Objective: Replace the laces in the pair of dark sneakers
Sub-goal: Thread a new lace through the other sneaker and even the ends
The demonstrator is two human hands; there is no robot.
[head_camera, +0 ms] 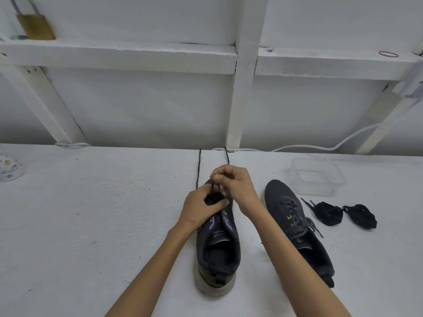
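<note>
Sneaker upright, toe pointing away, long axis heel-to-toe; right hand pinches black lace just above its toe-end eyelets; left hand clamps forefoot, thumb across tongue; both lace tails run out beyond toe; next pull probably follows that axis.

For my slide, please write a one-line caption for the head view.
Left hand holds a dark sneaker while right hand pinches its lace; second sneaker and two lace bundles lie alongside.

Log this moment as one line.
lacing centre sneaker | left hand grips it | right hand pinches lace | second sneaker laced
</note>
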